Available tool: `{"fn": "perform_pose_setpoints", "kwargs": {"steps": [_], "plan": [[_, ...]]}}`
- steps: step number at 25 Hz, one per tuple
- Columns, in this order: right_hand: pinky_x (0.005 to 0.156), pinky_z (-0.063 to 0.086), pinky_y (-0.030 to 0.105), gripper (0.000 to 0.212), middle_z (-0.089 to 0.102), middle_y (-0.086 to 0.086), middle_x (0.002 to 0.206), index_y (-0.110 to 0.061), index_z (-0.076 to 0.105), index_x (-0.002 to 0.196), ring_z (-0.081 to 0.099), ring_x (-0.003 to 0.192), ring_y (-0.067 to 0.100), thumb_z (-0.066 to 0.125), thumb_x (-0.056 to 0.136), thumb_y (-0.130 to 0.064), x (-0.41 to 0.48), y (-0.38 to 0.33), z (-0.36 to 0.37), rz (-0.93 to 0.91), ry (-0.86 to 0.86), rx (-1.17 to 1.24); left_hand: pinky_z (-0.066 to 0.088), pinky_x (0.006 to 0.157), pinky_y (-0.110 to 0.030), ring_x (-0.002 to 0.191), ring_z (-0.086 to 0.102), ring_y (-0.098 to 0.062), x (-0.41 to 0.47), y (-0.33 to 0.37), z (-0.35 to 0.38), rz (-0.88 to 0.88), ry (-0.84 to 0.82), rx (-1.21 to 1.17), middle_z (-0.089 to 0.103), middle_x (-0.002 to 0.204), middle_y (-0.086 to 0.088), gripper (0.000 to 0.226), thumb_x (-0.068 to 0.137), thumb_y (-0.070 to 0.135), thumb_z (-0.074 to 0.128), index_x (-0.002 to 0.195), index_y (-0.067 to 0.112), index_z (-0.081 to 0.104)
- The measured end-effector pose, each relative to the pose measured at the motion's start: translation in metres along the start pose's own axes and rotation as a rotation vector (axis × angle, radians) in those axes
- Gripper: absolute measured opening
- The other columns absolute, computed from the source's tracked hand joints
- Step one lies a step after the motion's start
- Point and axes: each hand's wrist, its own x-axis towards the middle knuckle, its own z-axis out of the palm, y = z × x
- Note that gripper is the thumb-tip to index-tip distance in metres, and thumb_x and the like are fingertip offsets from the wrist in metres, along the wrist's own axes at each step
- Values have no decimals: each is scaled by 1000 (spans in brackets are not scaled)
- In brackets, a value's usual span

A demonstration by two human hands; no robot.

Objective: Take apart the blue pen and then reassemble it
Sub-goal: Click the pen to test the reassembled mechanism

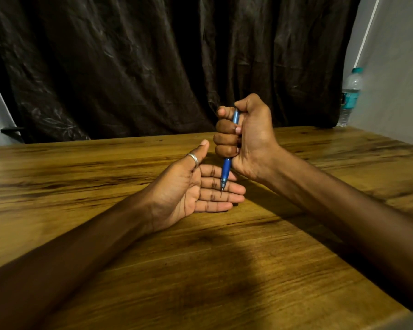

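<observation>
My right hand (246, 136) is closed in a fist around the blue pen (225, 170), holding it upright with the tip pointing down. The pen's top end is covered by my thumb, and its blue grip and thin metal tip stick out below the fist. My left hand (196, 189) lies palm up on the wooden table with the fingers spread flat, a silver ring on the thumb. The pen tip hovers just over the left fingers; whether it touches them is unclear. The pen looks whole, in one piece.
The wooden table (224, 270) fills the lower view, its right edge running along a grey wall. A plastic water bottle (349, 96) stands at the far right corner. A dark curtain (153, 63) hangs behind the table.
</observation>
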Motion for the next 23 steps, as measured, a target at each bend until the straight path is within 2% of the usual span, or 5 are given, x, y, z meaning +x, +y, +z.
{"fn": "perform_pose_setpoints", "kwargs": {"steps": [23], "plan": [[33,16,15,35,24,-7,44,-13,51,73,17,33,7,32,93,-33,1,-2,1,28,4,2,59,91,-38,105,75,-32,-1,1,2,4,-16,36,76,111,-23,74,97,62,29,118,1,64]]}}
